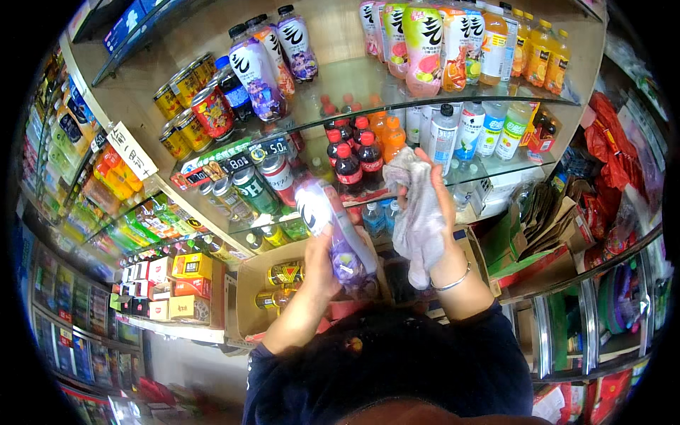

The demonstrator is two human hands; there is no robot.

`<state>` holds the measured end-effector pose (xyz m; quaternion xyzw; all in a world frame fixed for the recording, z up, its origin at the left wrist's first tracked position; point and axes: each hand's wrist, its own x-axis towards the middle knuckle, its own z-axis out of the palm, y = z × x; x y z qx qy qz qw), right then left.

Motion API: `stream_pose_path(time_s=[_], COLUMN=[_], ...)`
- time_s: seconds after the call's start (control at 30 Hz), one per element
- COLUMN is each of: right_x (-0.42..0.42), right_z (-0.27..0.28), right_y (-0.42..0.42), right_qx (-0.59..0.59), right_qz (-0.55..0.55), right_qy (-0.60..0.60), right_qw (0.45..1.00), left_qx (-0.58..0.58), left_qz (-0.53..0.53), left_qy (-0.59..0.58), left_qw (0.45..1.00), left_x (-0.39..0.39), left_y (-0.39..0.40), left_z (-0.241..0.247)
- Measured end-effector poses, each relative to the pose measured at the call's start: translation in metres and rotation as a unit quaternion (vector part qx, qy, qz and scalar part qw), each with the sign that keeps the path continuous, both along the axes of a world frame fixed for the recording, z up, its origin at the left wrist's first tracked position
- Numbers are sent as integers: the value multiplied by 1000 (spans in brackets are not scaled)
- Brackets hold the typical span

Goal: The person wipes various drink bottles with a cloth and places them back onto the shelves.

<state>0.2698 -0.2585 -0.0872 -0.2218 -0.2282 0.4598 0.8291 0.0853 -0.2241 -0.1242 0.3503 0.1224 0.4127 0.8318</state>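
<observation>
My left hand [320, 260] grips a drink bottle with a purple and white wrapper [348, 260], tilted in front of the shelves; glare hides part of its upper end. My right hand [443, 202] holds a crumpled greyish-white cloth [417, 218], which hangs down over the palm towards the wrist, beside the bottle but apart from it. Beyond both hands, small cola bottles with red caps [348, 172] stand on a lower shelf. Similar purple-wrapped bottles [255, 79] are upright on the glass shelf above.
A glass shelf edge [340, 118] runs across above the hands, carrying cans [212, 114] and bottles. Below are an open cardboard box with cans [249, 313] and, at right, a carton of folded brown card [531, 234]. Red plastic bags [611, 143] hang at far right.
</observation>
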Motion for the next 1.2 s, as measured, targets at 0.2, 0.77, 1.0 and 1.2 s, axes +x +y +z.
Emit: stream_pose_path(time_s=[0.2,0.77,1.0,1.2], right_x=[-9,-13,1,1], right_z=[-23,-13,-24,-19], right_y=[20,48,49,36], right_qx=[-114,-35,4,-102], right_qz=[33,33,204,192], right_qy=[-228,-736,-744,-803], right_qw=[966,676,637,555], left_qx=[25,63,33,34], left_qz=[-77,53,104,121], left_qy=[39,195,180,152], left_qw=[996,977,978,980], left_x=[-6,-53,-76,-92], left_y=[-29,-19,-2,8], left_z=[-1,-11,7,22])
